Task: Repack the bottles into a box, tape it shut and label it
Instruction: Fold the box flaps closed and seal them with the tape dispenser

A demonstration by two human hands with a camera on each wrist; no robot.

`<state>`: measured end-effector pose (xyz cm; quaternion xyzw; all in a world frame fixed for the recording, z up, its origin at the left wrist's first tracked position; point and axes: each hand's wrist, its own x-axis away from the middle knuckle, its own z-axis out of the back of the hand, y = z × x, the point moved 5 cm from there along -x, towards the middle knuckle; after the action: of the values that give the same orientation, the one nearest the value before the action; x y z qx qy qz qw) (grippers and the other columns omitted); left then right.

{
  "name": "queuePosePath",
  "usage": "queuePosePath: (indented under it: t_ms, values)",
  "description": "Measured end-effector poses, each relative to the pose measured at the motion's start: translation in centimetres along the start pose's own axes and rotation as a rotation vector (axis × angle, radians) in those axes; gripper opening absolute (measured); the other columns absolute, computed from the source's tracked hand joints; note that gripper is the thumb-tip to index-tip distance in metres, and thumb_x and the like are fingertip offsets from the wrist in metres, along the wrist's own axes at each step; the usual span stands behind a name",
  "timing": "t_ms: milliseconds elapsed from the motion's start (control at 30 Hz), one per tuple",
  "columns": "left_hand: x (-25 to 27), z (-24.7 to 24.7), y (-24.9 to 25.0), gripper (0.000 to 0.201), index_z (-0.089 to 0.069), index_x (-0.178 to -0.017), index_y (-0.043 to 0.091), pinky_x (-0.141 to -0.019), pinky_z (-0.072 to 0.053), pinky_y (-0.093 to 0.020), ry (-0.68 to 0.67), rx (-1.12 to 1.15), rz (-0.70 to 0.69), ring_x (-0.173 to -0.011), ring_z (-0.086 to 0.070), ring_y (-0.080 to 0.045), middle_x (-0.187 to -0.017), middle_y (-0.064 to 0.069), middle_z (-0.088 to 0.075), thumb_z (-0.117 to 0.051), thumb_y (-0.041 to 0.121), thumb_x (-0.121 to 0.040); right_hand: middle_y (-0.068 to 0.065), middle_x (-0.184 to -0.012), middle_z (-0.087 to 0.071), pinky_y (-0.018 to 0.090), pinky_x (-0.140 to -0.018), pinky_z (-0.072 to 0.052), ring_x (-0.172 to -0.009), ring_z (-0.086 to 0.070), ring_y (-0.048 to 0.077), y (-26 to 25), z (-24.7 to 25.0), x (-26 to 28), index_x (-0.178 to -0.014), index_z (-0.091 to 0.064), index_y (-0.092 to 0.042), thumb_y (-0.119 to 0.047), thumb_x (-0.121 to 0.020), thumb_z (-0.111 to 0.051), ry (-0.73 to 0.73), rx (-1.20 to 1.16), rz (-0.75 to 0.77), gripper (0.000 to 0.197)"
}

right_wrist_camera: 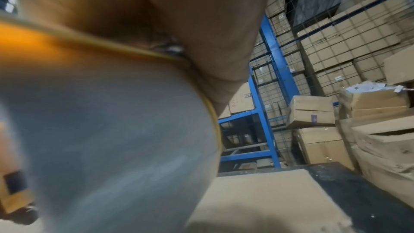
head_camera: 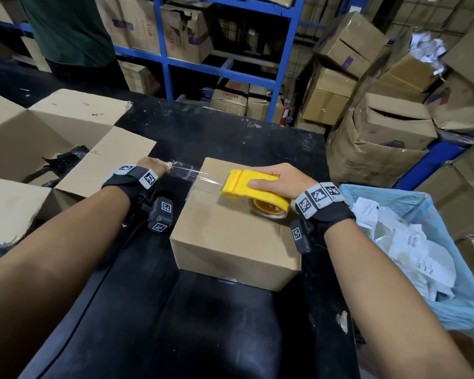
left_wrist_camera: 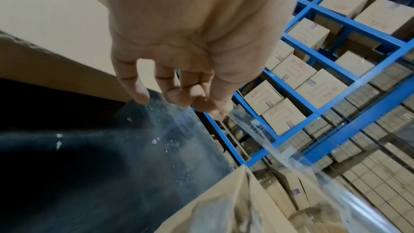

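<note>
Box shut on worktop; left grip pinching tape end beyond far-left edge, right grip clasping dispenser over seam

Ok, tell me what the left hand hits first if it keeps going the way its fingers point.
Probably nothing soon: the left hand, pinching the clear tape, points up and left of the small box, over bare black table. Depth is unclear.

Dim, even light; right-wrist view blurred
</note>
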<state>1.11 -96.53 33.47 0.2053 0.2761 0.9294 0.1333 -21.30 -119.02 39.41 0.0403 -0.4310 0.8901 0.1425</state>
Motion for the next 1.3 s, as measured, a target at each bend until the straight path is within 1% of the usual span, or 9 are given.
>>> queuePosePath:
  t_ms: [100,200,267,433,567,733,1033,1200,1300]
  values:
    - [1.8,-0.9,0.5,0.022,-0.062,-0.110,0.005,-0.064,-0.041,-0.022,0.017,0.146,0.001,-0.105,-0.057,-0.032,-0.120,-0.021,-0.060,-0.051,0.016,-0.094,-0.016,-0.101,-0.065,0.019,-0.077,-0.047,-0.091,-0.061,0.001,0.9,1.1,0.1,-0.120,-0.065,-0.032,-0.049,-0.079,-0.070,0.046,0.065,-0.043,0.045]
    - [2.5,-2.5,0.9,0.027,-0.052,-0.068,0.010,-0.064,-0.035,-0.029,-0.034,0.178,0.019,-0.085,-0.048,-0.025,-0.085,-0.019,-0.057,-0.047,0.014,-0.094,-0.011,-0.100,-0.070,0.028,-0.083,-0.053,-0.092,-0.065,0.009,2.8,2.0,0.0,-0.108,-0.070,-0.035,-0.054,-0.072,-0.074,0.050,0.065,-0.124,0.041]
    - [2.2,-3.3,0.7,0.035,-0.045,-0.060,0.012,-0.069,-0.033,-0.026,-0.003,0.209,0.014,-0.082,-0.047,-0.025,-0.081,-0.015,-0.053,-0.047,0.015,-0.094,-0.010,-0.099,-0.070,0.026,-0.077,-0.053,-0.088,-0.065,0.008,3.7,2.0,0.1,-0.108,-0.070,-0.034,-0.053,-0.073,-0.075,0.037,0.066,-0.164,0.040]
    - [1.9,-4.4,0.3,0.033,-0.048,-0.060,0.014,-0.090,-0.041,-0.032,0.001,0.193,0.006,-0.091,-0.057,-0.027,-0.091,-0.016,-0.061,-0.054,0.022,-0.092,-0.014,-0.094,-0.066,0.022,-0.070,-0.049,-0.086,-0.062,0.006,5.0,1.6,0.3,-0.109,-0.069,-0.035,-0.051,-0.073,-0.075,0.015,0.046,-0.211,0.040]
    - [1.8,-4.9,0.2,0.035,-0.049,-0.060,0.014,-0.078,-0.041,-0.030,-0.032,0.168,0.004,-0.080,-0.055,-0.026,-0.076,-0.012,-0.059,-0.055,0.025,-0.093,-0.014,-0.097,-0.066,0.026,-0.077,-0.051,-0.090,-0.063,0.009,5.9,2.0,0.3,-0.112,-0.069,-0.035,-0.056,-0.071,-0.075,0.019,0.031,-0.241,0.047]
    - [1.2,-5.5,-0.4,0.035,-0.049,-0.060,0.014,-0.080,-0.043,-0.031,-0.046,0.158,-0.009,-0.082,-0.057,-0.024,-0.080,-0.012,-0.060,-0.055,0.023,-0.093,-0.009,-0.105,-0.066,0.032,-0.085,-0.053,-0.095,-0.063,0.014,6.5,2.0,-0.2,-0.115,-0.068,-0.035,-0.062,-0.067,-0.074,0.013,0.063,-0.266,0.055]
    - [1.2,-6.0,0.2,0.035,-0.042,-0.061,0.010,-0.042,-0.032,-0.016,-0.102,0.140,-0.028,-0.045,-0.046,-0.010,-0.054,-0.001,-0.053,-0.045,0.005,-0.095,-0.007,-0.109,-0.064,0.029,-0.078,-0.051,-0.095,-0.061,0.015,6.5,1.7,-0.7,-0.115,-0.067,-0.034,-0.061,-0.069,-0.073,0.004,0.079,-0.290,0.054]
    - [0.9,-6.1,-0.1,0.032,-0.044,-0.064,0.012,-0.049,-0.035,-0.016,-0.106,0.125,-0.060,-0.063,-0.048,-0.015,-0.068,-0.004,-0.055,-0.044,0.004,-0.094,-0.008,-0.108,-0.065,0.026,-0.071,-0.051,-0.092,-0.061,0.013,6.3,1.5,-1.0,-0.115,-0.067,-0.035,-0.061,-0.069,-0.073,-0.012,0.087,-0.284,0.053]
    - [1.0,-6.3,0.1,0.033,-0.040,-0.064,0.012,-0.041,-0.034,-0.009,-0.102,0.133,-0.072,-0.051,-0.050,-0.009,-0.061,-0.004,-0.052,-0.042,0.004,-0.096,-0.008,-0.108,-0.064,0.025,-0.069,-0.050,-0.092,-0.061,0.013,6.2,1.4,-1.1,-0.117,-0.066,-0.034,-0.061,-0.070,-0.072,-0.019,0.104,-0.279,0.055]
